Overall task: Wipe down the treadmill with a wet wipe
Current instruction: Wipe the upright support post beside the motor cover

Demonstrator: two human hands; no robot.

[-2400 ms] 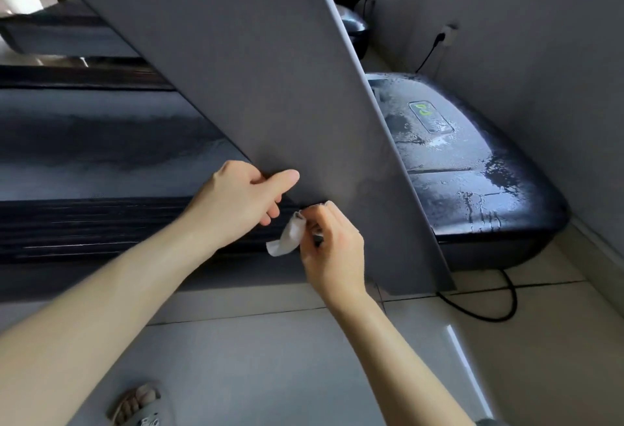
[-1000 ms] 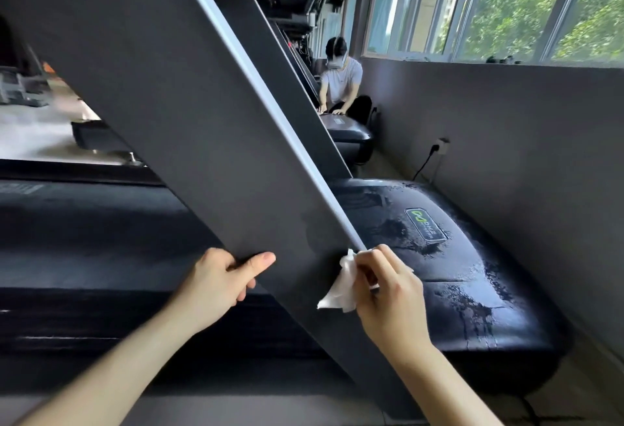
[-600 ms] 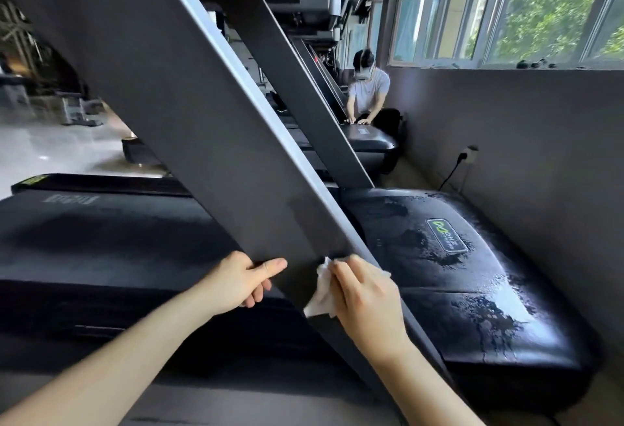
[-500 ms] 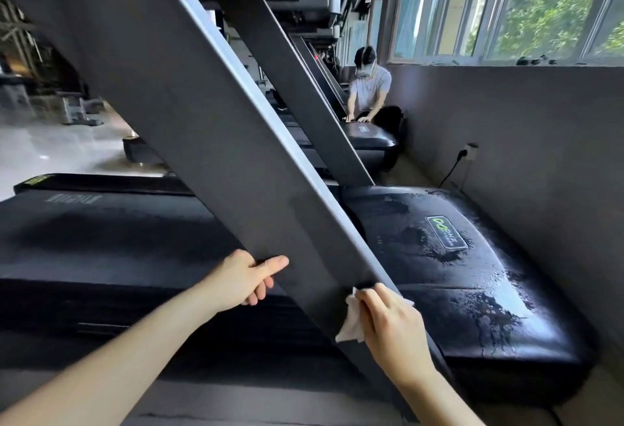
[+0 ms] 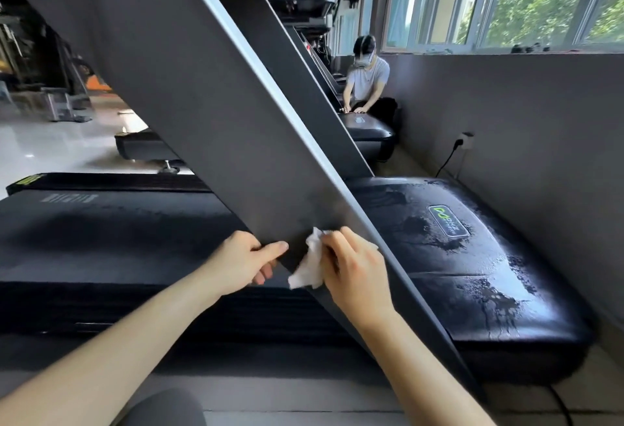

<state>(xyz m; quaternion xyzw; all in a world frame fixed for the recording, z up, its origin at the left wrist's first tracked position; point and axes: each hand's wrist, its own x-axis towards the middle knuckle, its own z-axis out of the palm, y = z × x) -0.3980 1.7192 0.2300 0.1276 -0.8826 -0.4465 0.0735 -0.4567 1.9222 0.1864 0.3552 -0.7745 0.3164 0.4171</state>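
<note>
I see daylight pouring from the windows [image 5: 499,3] at upper right (slightly overexposed), glinting off the wet black motor cover [image 5: 489,277]; left background soft, frame edges stretched by the wide lens.

You had pale, glossy floor [image 5: 50,152] out on the far left and duller grey tiles close to you. Right on it sat your treadmill [image 5: 111,233], long black deck running left, wet, streaked motor cover [image 5: 479,277] at the right by the wall. A black cable [image 5: 562,407] snaked over the floor at the near right corner. Farther back, a second treadmill [image 5: 366,130] stood on that same floor, a person [image 5: 368,81] crouched at it, and gym equipment [image 5: 64,106] stood far left.
</note>
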